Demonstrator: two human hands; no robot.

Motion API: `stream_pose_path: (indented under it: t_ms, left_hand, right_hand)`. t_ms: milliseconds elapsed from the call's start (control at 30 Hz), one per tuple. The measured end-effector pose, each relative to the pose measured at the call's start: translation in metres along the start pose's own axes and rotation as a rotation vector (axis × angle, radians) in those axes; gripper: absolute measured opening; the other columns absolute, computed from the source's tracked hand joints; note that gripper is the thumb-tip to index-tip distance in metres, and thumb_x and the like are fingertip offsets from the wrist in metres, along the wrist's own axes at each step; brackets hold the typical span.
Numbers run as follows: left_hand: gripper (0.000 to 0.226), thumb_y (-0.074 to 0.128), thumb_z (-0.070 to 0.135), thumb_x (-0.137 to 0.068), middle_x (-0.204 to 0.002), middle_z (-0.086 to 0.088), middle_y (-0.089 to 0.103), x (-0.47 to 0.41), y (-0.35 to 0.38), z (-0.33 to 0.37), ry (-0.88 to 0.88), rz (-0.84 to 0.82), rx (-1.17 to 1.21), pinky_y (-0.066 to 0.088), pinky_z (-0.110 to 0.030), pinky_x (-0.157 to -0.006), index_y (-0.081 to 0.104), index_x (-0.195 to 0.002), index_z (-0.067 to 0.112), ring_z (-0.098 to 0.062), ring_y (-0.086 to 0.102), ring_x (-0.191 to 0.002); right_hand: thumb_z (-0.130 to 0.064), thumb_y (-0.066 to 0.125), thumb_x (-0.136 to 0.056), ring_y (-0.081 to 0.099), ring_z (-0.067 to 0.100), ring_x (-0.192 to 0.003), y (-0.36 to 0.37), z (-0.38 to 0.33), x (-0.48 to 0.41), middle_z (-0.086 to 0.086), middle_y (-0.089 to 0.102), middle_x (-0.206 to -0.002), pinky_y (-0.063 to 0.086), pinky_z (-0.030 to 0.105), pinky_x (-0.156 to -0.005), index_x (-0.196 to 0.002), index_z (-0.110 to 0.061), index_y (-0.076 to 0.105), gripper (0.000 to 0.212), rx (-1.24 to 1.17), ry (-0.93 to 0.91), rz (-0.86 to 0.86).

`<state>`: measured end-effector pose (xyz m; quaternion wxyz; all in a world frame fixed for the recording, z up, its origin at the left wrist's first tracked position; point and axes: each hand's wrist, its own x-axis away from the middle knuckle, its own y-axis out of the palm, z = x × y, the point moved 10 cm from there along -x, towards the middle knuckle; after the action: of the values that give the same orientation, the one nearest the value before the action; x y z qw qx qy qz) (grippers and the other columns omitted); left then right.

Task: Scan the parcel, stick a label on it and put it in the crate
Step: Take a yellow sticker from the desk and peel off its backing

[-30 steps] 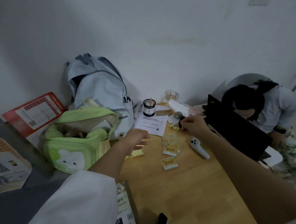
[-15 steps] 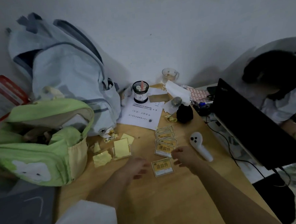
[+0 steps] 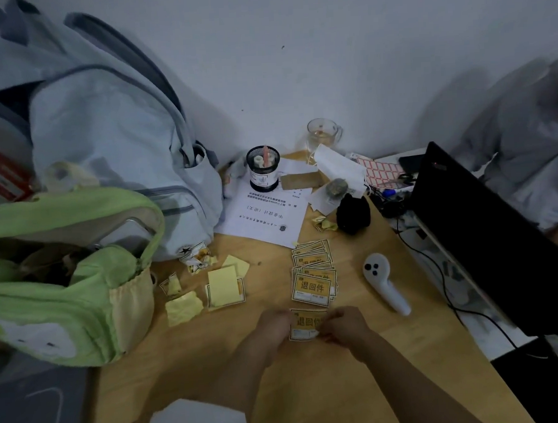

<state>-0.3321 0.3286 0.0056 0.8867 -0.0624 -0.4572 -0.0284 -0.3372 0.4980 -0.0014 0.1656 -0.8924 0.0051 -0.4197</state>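
While my left hand (image 3: pixel 275 325) and right hand (image 3: pixel 343 324) pinch one yellow label (image 3: pixel 306 323) | it could tear if I peel too fast | parcel not seen

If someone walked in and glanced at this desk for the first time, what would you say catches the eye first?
Probably the two hands, left hand and right hand, pinching a yellow label between them at the near middle of the wooden table. Just beyond lies a fanned stack of matching labels, with a white handheld scanner to its right. On the left, a bright green bag stands open in front of a pale blue backpack.
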Motion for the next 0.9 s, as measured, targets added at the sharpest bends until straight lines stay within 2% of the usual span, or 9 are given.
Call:
stream_pose_path:
  t_ms: [67, 167, 233, 333, 433, 600, 700, 767, 900]
  left_hand:
    - [0.023, 0.051, 0.012, -0.086, -0.096, -0.008, 0.071, 0.006, -0.004, 0.001, -0.004, 0.006, 0.017, 0.044, -0.022, -0.052, 0.070, -0.099, 0.008, -0.016, 0.064, -0.073]
    - [0.015, 0.054, 0.015, -0.086, -0.082, -0.003, 0.068, 0.016, -0.018, 0.008, 0.031, 0.033, 0.027, 0.041, -0.026, -0.059, 0.067, -0.079, 0.015, -0.016, 0.059, -0.070]
    - [0.016, 0.053, 0.016, -0.085, -0.082, -0.004, 0.066, 0.027, -0.028, 0.017, 0.069, 0.052, 0.023, 0.040, -0.029, -0.065, 0.064, -0.074, 0.015, -0.020, 0.058, -0.075]
    - [0.010, 0.052, 0.016, -0.085, -0.093, -0.010, 0.062, 0.051, -0.045, 0.038, 0.151, 0.066, 0.015, 0.039, -0.032, -0.072, 0.060, -0.082, 0.013, -0.025, 0.056, -0.086]
    - [0.018, 0.052, 0.019, -0.087, -0.108, -0.011, 0.067, 0.081, -0.065, 0.064, 0.236, 0.088, 0.031, 0.044, -0.031, -0.074, 0.063, -0.099, 0.010, -0.027, 0.062, -0.102]
    - [0.007, 0.055, 0.019, -0.088, -0.091, -0.001, 0.065, 0.150, -0.104, 0.111, 0.439, 0.108, 0.078, 0.044, -0.028, -0.067, 0.062, -0.085, 0.018, -0.015, 0.059, -0.078]
    - [0.011, 0.056, 0.016, -0.087, -0.095, -0.005, 0.066, 0.195, -0.129, 0.132, 0.551, 0.137, 0.098, 0.045, -0.029, -0.068, 0.064, -0.095, 0.015, -0.017, 0.061, -0.080]
    - [0.008, 0.057, 0.016, -0.087, -0.093, -0.004, 0.067, 0.228, -0.145, 0.145, 0.624, 0.147, 0.109, 0.046, -0.029, -0.068, 0.064, -0.090, 0.018, -0.017, 0.062, -0.082]
    - [0.005, 0.063, 0.017, -0.085, -0.084, -0.001, 0.066, 0.300, -0.179, 0.164, 0.802, 0.198, 0.093, 0.049, -0.029, -0.068, 0.064, -0.082, 0.021, -0.014, 0.061, -0.075]
  right_hand:
    - [0.015, 0.070, -0.072, 0.060, 0.024, -0.054, 0.002, -0.006, 0.007, 0.016, 0.061, -0.065, 0.050, 0.030, -0.053, -0.069, -0.005, 0.055, 0.024, -0.025, 0.005, -0.007]
    - [0.012, 0.070, -0.073, 0.064, 0.026, -0.064, 0.004, -0.021, 0.022, 0.022, 0.066, -0.085, 0.052, 0.030, -0.054, -0.090, -0.003, 0.055, 0.028, -0.062, -0.020, -0.045]
    - [0.010, 0.070, -0.074, 0.066, 0.027, -0.070, 0.004, -0.035, 0.034, 0.026, 0.068, -0.098, 0.053, 0.030, -0.059, -0.105, -0.003, 0.054, 0.038, -0.104, -0.054, -0.063]
    - [0.009, 0.069, -0.076, 0.065, 0.027, -0.069, 0.005, -0.063, 0.057, 0.024, 0.068, -0.091, 0.051, 0.031, -0.060, -0.114, -0.004, 0.056, 0.042, -0.130, -0.146, -0.087]
    - [0.009, 0.066, -0.078, 0.064, 0.027, -0.070, 0.006, -0.092, 0.086, 0.021, 0.067, -0.088, 0.051, 0.031, -0.062, -0.118, -0.009, 0.055, 0.045, -0.153, -0.235, -0.105]
    - [0.006, 0.060, -0.085, 0.065, 0.023, -0.072, 0.011, -0.148, 0.148, 0.015, 0.070, -0.093, 0.053, 0.033, -0.071, -0.110, -0.009, 0.063, 0.030, -0.179, -0.423, -0.110]
    - [0.000, 0.060, -0.087, 0.065, 0.025, -0.065, 0.012, -0.176, 0.189, 0.013, 0.068, -0.082, 0.053, 0.035, -0.067, -0.088, -0.012, 0.065, 0.013, -0.279, -0.492, -0.062]
    - [-0.007, 0.059, -0.090, 0.065, 0.024, -0.064, 0.016, -0.193, 0.219, 0.013, 0.066, -0.079, 0.052, 0.033, -0.064, -0.090, -0.010, 0.064, 0.006, -0.335, -0.543, -0.041]
    - [-0.013, 0.056, -0.092, 0.066, 0.021, -0.063, 0.032, -0.224, 0.284, 0.007, 0.070, -0.077, 0.052, 0.032, -0.064, -0.090, -0.012, 0.066, 0.010, -0.408, -0.683, -0.069]
